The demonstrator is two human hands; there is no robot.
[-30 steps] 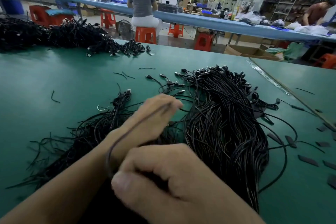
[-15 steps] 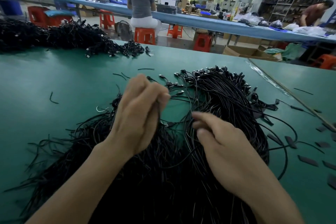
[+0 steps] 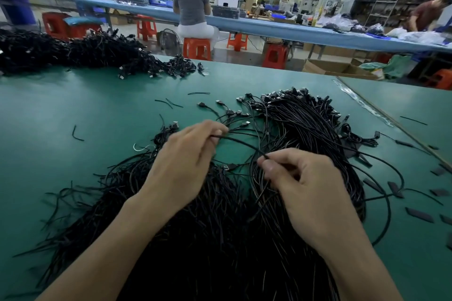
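Observation:
A thick heap of thin black cables (image 3: 300, 144) with small plugs at their far ends lies on the green table (image 3: 73, 110). One black cable (image 3: 241, 142) stretches between my two hands above the heap. My left hand (image 3: 186, 161) pinches its far end between thumb and fingers. My right hand (image 3: 303, 186) pinches the same cable at its near end, fingers curled, with more strands running under the palm. A looser bundle of cables (image 3: 102, 193) spreads out beneath my left forearm.
A second long pile of black cables (image 3: 80, 52) lies at the table's far left. Short cable offcuts (image 3: 77, 133) and flat black pieces (image 3: 419, 214) are scattered around. A seam (image 3: 381, 117) divides the table on the right. A person (image 3: 193, 5) sits on an orange stool beyond.
My hands have moved apart and forward over the heap. My right hand, reaching into the strands half a second ago, now pinches a single cable that runs to my left hand.

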